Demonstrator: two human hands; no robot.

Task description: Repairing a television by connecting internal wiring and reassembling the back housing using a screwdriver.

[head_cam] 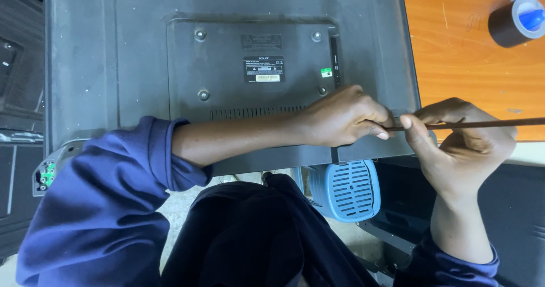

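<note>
A dark grey flat-screen set (130,60) lies face down, its back panel up, with a raised centre plate (227,77) held by several screws. My left hand (340,117) rests closed on the panel's lower right edge and pinches the tip of a thin dark rod (488,124), likely a screwdriver shaft. My right hand (462,145) grips the same rod from below, thumb raised against it. The rod runs out of view to the right. Its tip is hidden under my left fingers.
An orange wooden tabletop (471,66) lies to the right, with a roll of dark tape (514,23) at its far corner. A blue vented plastic box (349,188) sits below the set. Dark panels (17,94) lie at the left.
</note>
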